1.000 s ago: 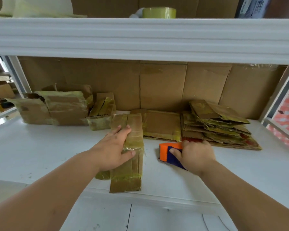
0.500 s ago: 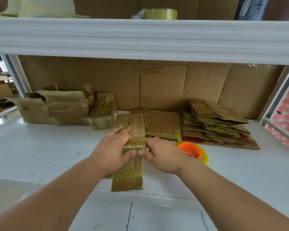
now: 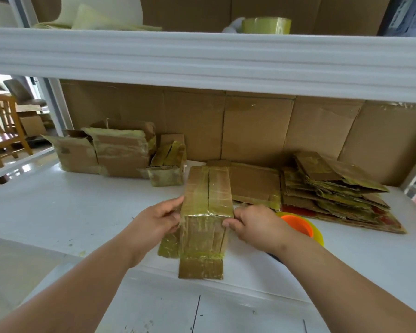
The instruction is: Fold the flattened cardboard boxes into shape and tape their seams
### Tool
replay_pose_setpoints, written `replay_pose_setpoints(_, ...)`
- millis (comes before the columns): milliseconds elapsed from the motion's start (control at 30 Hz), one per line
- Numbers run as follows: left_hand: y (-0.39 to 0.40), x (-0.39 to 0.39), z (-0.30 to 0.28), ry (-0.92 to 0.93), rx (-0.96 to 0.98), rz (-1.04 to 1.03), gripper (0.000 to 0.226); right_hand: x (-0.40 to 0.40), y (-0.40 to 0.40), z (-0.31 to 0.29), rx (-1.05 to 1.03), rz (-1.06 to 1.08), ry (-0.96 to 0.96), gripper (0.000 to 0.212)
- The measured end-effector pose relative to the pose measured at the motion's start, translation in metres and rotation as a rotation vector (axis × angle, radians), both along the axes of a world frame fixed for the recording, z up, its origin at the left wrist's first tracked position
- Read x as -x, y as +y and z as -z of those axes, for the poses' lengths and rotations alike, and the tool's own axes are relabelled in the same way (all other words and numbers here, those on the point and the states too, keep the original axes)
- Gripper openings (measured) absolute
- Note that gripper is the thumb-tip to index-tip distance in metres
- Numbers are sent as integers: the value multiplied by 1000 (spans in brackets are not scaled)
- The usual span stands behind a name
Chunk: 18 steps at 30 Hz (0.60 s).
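At the far left edge of the frame a wooden slatted chair (image 3: 4,126) stands beyond the white shelf frame. On the white shelf surface (image 3: 58,207), in the left-centre of the frame, three folded brown cardboard boxes with yellowish tape (image 3: 120,152) sit in a row against the brown cardboard backing sheet (image 3: 257,126); their flaps are partly up.

In the middle of the frame a long, narrow brown cardboard box wrapped in glossy yellowish tape (image 3: 205,212) lies lengthwise on the shelf, its near end flap hanging over the front edge. A dark seam line runs along its top. The left hand (image 3: 157,221) grips the box's left side near the front corner, fingers curled against the wall and thumb on the upper edge. The right hand (image 3: 255,223) holds the opposite side, its thumb and fingers pinching the right front corner.

Just behind the box a flattened cardboard sheet (image 3: 255,182) lies on the shelf. Right of the right hand, partly hidden by the wrist, sits an orange and yellow tape dispenser (image 3: 300,225). At centre-right a fanned stack of flattened, tape-streaked cardboard boxes (image 3: 334,191) rests on the shelf near the backing.

At the top centre-right, on the upper white shelf (image 3: 202,61), a roll of pale yellow tape (image 3: 265,25) is on view.
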<state>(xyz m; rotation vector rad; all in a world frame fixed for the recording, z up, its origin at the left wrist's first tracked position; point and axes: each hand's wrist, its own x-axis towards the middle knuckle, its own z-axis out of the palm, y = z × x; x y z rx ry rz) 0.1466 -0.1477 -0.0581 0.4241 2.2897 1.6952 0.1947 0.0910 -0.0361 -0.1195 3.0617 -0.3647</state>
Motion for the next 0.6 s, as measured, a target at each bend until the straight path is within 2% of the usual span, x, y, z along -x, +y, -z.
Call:
replay_pose_setpoints(100,-6,5,0,176,182,-26,43,2,0,-1,-40,-16,10,48)
replay_pose_setpoints(267,-4,5,0,208,263,2,54,3,-1,5,58,-2,2,49)
replay_pose_setpoints(500,7,7,-1,345,362,-73,49,2,-4,10,136,32,47,52)
replay_pose_setpoints(600,6,10,-4,375,432,-59,44,-1,1,1,98,39,30,56)
